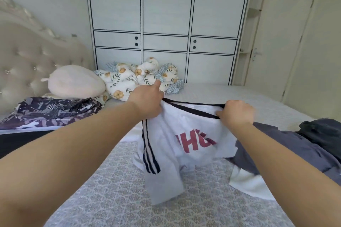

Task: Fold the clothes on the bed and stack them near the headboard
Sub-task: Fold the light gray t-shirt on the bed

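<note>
Above the patterned bed (129, 199), each hand's grip, left hand (147, 100) and right hand (237, 114), pinches the soft white shirt (169, 134).

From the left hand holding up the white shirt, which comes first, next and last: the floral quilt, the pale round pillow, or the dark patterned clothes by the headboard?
Measured from the left hand, in the head view:
1. Floral quilt, bunched just beyond the hand, by its thumb.
2. Pale round pillow, further left, against the headboard.
3. Dark patterned clothes, farthest left, lying in front of the pillow.
</note>
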